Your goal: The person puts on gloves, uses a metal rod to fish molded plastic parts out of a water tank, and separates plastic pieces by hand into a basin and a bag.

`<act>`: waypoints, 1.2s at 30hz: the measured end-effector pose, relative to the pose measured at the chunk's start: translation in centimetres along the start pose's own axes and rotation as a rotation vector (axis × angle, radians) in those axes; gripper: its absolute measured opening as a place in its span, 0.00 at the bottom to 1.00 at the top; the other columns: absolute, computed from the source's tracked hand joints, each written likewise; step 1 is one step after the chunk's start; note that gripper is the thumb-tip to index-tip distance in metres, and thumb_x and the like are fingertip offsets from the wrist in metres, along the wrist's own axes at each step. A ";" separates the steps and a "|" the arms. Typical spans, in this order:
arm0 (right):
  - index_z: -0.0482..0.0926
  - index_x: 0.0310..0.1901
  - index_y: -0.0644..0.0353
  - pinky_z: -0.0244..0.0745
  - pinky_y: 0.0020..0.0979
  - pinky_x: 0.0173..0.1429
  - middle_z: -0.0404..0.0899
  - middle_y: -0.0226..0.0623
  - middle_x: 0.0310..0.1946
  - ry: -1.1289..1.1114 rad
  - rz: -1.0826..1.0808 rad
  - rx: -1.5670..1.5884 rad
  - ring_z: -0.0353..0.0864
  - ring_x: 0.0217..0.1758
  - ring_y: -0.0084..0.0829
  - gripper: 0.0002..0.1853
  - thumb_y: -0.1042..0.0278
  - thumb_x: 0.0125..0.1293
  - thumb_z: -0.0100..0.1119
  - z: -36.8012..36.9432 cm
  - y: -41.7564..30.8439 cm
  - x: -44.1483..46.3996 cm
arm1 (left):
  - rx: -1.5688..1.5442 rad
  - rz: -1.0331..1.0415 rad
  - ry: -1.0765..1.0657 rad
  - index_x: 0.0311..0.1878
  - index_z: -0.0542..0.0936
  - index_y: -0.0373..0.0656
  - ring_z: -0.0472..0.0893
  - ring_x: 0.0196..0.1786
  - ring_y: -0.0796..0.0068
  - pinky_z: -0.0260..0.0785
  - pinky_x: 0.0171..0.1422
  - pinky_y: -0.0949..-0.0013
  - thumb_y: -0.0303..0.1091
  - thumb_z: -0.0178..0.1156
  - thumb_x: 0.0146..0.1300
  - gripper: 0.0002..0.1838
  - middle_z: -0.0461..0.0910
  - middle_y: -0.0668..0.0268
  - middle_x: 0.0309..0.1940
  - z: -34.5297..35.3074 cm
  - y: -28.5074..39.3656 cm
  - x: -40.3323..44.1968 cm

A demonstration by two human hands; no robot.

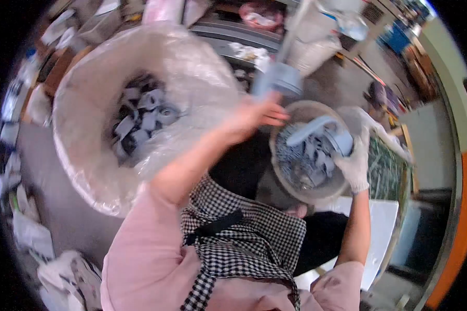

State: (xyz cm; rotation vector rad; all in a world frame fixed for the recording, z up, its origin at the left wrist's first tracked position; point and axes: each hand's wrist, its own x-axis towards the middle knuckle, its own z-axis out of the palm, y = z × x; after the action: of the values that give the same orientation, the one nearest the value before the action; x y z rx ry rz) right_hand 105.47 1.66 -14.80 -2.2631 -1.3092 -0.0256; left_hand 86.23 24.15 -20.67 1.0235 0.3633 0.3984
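My left hand [264,111], bare and blurred by motion, is at the lower edge of a blue-grey round plastic part [279,80], with its fingers bent against it. In my right hand [357,163], which wears a white glove, is a light blue plastic part [341,141] with a curved handle, over the right side of a round tub [290,189]. Small grey-blue pieces [301,150] lie inside the tub. To the left, a large container lined with clear plastic [85,140] holds several grey-blue round parts [149,120].
A white board [386,220] lies at the lower right, beside a green surface [381,166]. White sacks [314,52] stand behind the tub. Boxes and bags line the left edge. A pink basin [261,15] is at the top.
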 end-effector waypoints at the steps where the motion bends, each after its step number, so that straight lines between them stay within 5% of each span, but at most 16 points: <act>1: 0.73 0.54 0.68 0.73 0.36 0.54 0.81 0.52 0.45 0.052 0.020 0.034 0.81 0.49 0.42 0.31 0.67 0.46 0.67 -0.5 0.8 -0.4 | 0.116 -0.021 0.079 0.42 0.81 0.33 0.83 0.44 0.64 0.74 0.52 0.65 0.50 0.50 0.70 0.25 0.83 0.55 0.38 -2.2 2.2 -1.8; 3: 0.73 0.56 0.67 0.72 0.35 0.56 0.81 0.50 0.44 0.116 0.060 0.143 0.81 0.49 0.39 0.32 0.66 0.47 0.67 -1.6 2.5 -1.3 | 0.342 -0.039 0.450 0.35 0.81 0.38 0.81 0.36 0.72 0.73 0.43 0.68 0.51 0.53 0.69 0.23 0.81 0.62 0.29 -12.4 1.4 -2.7; 4: 0.73 0.57 0.67 0.72 0.34 0.56 0.81 0.48 0.44 0.131 0.082 0.218 0.80 0.49 0.37 0.33 0.64 0.46 0.68 -2.3 3.5 -1.9 | 0.431 -0.072 0.573 0.32 0.80 0.40 0.79 0.32 0.75 0.71 0.39 0.70 0.50 0.55 0.68 0.21 0.78 0.65 0.25 -10.3 6.7 -5.5; 5: 0.73 0.57 0.68 0.68 0.36 0.61 0.78 0.52 0.50 0.037 0.227 0.242 0.77 0.55 0.39 0.35 0.61 0.46 0.69 -3.4 4.9 -2.5 | 0.477 0.048 0.729 0.32 0.81 0.39 0.80 0.33 0.76 0.69 0.38 0.73 0.52 0.56 0.67 0.22 0.80 0.65 0.27 -15.3 6.8 -5.3; 7: 0.69 0.60 0.68 0.71 0.35 0.57 0.79 0.50 0.47 0.137 0.129 0.042 0.79 0.50 0.39 0.40 0.57 0.46 0.71 -4.5 7.7 -3.7 | 0.386 0.372 0.844 0.43 0.82 0.29 0.82 0.40 0.67 0.73 0.47 0.62 0.60 0.59 0.62 0.34 0.83 0.57 0.36 -20.5 8.1 -5.5; 8: 0.71 0.57 0.67 0.72 0.36 0.55 0.79 0.50 0.45 0.175 0.174 0.067 0.79 0.49 0.39 0.38 0.54 0.45 0.72 -5.3 8.0 -4.4 | 0.838 0.179 1.194 0.51 0.78 0.24 0.81 0.47 0.60 0.71 0.55 0.56 0.62 0.61 0.59 0.40 0.82 0.51 0.43 -24.9 8.9 -5.7; 10: 0.73 0.53 0.67 0.72 0.38 0.53 0.79 0.51 0.43 0.242 0.248 0.077 0.79 0.48 0.42 0.37 0.50 0.44 0.74 -7.3 8.6 -5.6 | 1.072 0.129 1.278 0.54 0.75 0.23 0.79 0.51 0.57 0.69 0.58 0.58 0.58 0.62 0.59 0.40 0.78 0.46 0.52 -31.0 8.6 -4.9; 12: 0.74 0.51 0.66 0.72 0.39 0.53 0.79 0.51 0.44 0.284 0.328 0.006 0.79 0.47 0.45 0.38 0.48 0.42 0.75 -9.3 9.7 -7.3 | 1.233 0.544 1.068 0.58 0.72 0.26 0.77 0.55 0.58 0.66 0.61 0.60 0.54 0.62 0.61 0.37 0.76 0.47 0.55 -27.9 6.4 -2.1; 14: 0.72 0.54 0.65 0.72 0.38 0.56 0.78 0.52 0.46 0.327 0.439 -0.087 0.78 0.50 0.45 0.41 0.48 0.40 0.76 -12.8 10.9 -10.2 | 1.176 0.359 0.811 0.62 0.70 0.31 0.74 0.60 0.60 0.62 0.65 0.62 0.49 0.61 0.64 0.33 0.74 0.49 0.58 -22.5 3.9 1.9; 16: 0.72 0.55 0.65 0.71 0.37 0.58 0.78 0.51 0.46 0.427 0.523 -0.122 0.78 0.51 0.43 0.42 0.50 0.40 0.77 -17.1 11.2 -14.1 | 1.044 0.342 0.490 0.62 0.71 0.35 0.73 0.59 0.66 0.62 0.65 0.66 0.43 0.60 0.67 0.27 0.74 0.53 0.57 -12.2 1.8 4.1; 20: 0.71 0.54 0.66 0.74 0.35 0.54 0.79 0.49 0.46 0.611 0.689 -0.244 0.80 0.48 0.36 0.36 0.52 0.49 0.74 -25.4 15.3 -23.9 | 1.080 0.441 0.093 0.57 0.74 0.33 0.74 0.57 0.67 0.66 0.61 0.66 0.35 0.58 0.68 0.19 0.76 0.56 0.54 -4.5 -1.8 9.1; 23: 0.71 0.51 0.67 0.76 0.39 0.49 0.80 0.50 0.42 0.495 0.917 -0.458 0.82 0.43 0.39 0.29 0.50 0.60 0.64 -28.9 21.6 -33.4 | 1.214 0.357 -0.067 0.55 0.75 0.32 0.74 0.56 0.67 0.65 0.62 0.68 0.33 0.58 0.68 0.17 0.76 0.57 0.52 0.8 -3.8 11.5; 24: 0.71 0.51 0.67 0.76 0.39 0.50 0.80 0.52 0.42 0.412 1.092 -0.270 0.82 0.45 0.44 0.28 0.50 0.61 0.62 -29.6 23.3 -36.3 | 1.184 0.370 -0.122 0.53 0.75 0.31 0.75 0.54 0.68 0.66 0.60 0.68 0.33 0.58 0.68 0.16 0.75 0.58 0.51 1.8 -5.1 12.4; 26: 0.74 0.50 0.65 0.75 0.39 0.51 0.81 0.53 0.42 0.230 1.092 -0.386 0.81 0.44 0.47 0.28 0.47 0.61 0.59 -28.6 28.9 -42.9 | 1.241 0.293 -0.186 0.51 0.75 0.33 0.75 0.52 0.67 0.67 0.58 0.68 0.33 0.59 0.68 0.15 0.74 0.59 0.50 6.3 -7.1 12.5; 32: 0.81 0.41 0.68 0.74 0.42 0.50 0.81 0.56 0.38 -0.414 1.271 -0.018 0.82 0.43 0.48 0.23 0.51 0.59 0.56 -20.9 34.8 -45.3 | 1.429 0.254 -0.404 0.48 0.76 0.35 0.74 0.52 0.66 0.71 0.53 0.67 0.30 0.58 0.67 0.11 0.69 0.58 0.50 13.7 -13.2 14.6; 36: 0.84 0.35 0.67 0.74 0.44 0.46 0.81 0.58 0.38 -0.344 1.317 0.031 0.82 0.40 0.52 0.23 0.50 0.58 0.55 -15.2 38.6 -45.5 | 1.470 0.265 -0.568 0.46 0.76 0.35 0.77 0.47 0.67 0.74 0.46 0.68 0.30 0.59 0.66 0.10 0.69 0.57 0.51 16.5 -14.6 13.7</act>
State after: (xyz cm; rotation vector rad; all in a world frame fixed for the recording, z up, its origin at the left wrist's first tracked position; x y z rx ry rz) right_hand 116.18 -56.97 -30.26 -2.7147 0.2641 0.8397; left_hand 108.11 11.73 -27.13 2.5595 -0.0725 -0.0150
